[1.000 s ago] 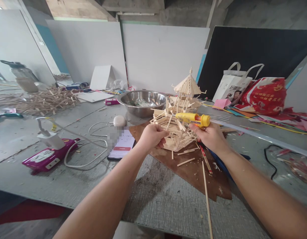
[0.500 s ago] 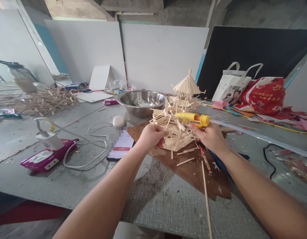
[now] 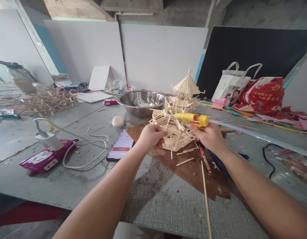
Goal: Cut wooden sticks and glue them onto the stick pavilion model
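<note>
A pagoda-like model of pale wooden sticks (image 3: 178, 139) stands on a brown sheet (image 3: 193, 179), its pointed roof (image 3: 187, 85) rising behind the wider lower frame. My left hand (image 3: 153, 136) is closed at the left side of this frame, fingertips pinched at the sticks; exactly what they grip is too small to tell. My right hand (image 3: 209, 134) is wrapped round a yellow glue gun (image 3: 192, 119). The gun's nozzle points left into the upper sticks of the frame, and a long clear glue stick (image 3: 255, 133) runs out of its back to the right.
A steel bowl (image 3: 142, 103) stands behind the model. Left are a phone (image 3: 121, 146), a white cable and a purple power strip (image 3: 47, 157). A stick pile (image 3: 46, 101) lies far left, bags (image 3: 264, 94) back right. Loose sticks (image 3: 205, 196) lie in front.
</note>
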A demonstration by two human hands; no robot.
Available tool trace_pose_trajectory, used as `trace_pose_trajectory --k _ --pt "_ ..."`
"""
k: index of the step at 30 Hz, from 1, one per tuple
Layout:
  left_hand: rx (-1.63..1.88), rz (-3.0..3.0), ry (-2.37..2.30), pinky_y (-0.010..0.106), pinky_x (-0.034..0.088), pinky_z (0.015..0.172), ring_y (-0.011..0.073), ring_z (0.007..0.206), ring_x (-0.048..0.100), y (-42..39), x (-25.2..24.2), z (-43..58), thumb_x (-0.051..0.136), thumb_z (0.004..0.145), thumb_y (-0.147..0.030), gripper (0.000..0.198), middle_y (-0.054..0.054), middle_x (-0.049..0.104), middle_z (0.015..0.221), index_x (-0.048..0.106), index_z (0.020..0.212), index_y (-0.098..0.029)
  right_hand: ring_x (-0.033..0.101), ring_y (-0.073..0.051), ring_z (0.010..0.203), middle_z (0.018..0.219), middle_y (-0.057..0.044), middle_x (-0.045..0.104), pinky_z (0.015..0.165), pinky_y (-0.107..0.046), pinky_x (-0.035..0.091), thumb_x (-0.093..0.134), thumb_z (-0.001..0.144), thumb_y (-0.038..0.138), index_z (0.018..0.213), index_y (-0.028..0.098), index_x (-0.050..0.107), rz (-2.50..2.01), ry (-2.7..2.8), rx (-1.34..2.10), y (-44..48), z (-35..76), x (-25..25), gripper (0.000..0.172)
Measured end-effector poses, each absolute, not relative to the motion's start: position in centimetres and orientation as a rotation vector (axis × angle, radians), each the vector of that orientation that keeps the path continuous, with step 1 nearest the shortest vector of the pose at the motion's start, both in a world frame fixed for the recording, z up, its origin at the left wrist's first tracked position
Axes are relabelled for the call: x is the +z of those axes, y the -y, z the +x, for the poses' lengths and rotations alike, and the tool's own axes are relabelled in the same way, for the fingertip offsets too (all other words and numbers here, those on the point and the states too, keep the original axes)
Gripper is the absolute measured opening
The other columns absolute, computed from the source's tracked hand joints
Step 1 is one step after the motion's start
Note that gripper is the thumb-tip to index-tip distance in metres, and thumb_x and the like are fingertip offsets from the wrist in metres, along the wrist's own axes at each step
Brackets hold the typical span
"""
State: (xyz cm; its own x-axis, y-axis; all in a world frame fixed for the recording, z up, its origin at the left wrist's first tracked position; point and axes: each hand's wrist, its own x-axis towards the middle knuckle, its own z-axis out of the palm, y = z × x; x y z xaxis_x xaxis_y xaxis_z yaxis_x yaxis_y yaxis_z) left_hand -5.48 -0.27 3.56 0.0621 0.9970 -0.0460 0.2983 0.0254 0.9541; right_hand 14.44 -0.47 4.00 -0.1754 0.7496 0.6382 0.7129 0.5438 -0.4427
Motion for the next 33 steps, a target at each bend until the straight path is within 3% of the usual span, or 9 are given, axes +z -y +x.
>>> trace_pose_trajectory --k 7,22,33 --pt "0.978 1.425 -1.399 0.019 0.037 0.034 0.0067 0.03 0.045 0.23 3.53 -5.48 0.06 0.068 -0.025 0.024 -0.005 0.05 0.039 0.042 0.054 -0.017 0.054 -0.016 0.059 0.058 -0.002 0.057 0.059 -0.028 0.042 0.046 0.076 0.044 0.066 0.017 0.056 -1.165 1.881 0.068 0.29 14.59 3.86 0.03" --pt "0.975 1.443 -1.396 0.02 0.038 0.034 0.0074 0.031 0.046 0.1 3.35 -5.55 0.058 0.068 -0.025 0.023 -0.004 0.05 0.04 0.042 0.054 -0.017 0.049 -0.014 0.046 0.04 0.003 0.045 0.05 -0.026 0.039 0.046 0.076 0.043 0.062 0.018 0.052 -1.214 1.907 0.142 0.67 14.28 4.15 0.029" --pt "0.988 1.434 -1.406 0.019 0.037 0.033 0.0077 0.031 0.046 0.28 3.55 -5.4 0.059 0.067 -0.026 0.024 -0.004 0.05 0.041 0.042 0.054 -0.016 0.051 -0.015 0.049 0.039 0.003 0.044 0.052 -0.026 0.039 0.046 0.076 0.042 0.064 0.017 0.053 -1.242 1.891 0.157 0.67 14.23 4.14 0.028"
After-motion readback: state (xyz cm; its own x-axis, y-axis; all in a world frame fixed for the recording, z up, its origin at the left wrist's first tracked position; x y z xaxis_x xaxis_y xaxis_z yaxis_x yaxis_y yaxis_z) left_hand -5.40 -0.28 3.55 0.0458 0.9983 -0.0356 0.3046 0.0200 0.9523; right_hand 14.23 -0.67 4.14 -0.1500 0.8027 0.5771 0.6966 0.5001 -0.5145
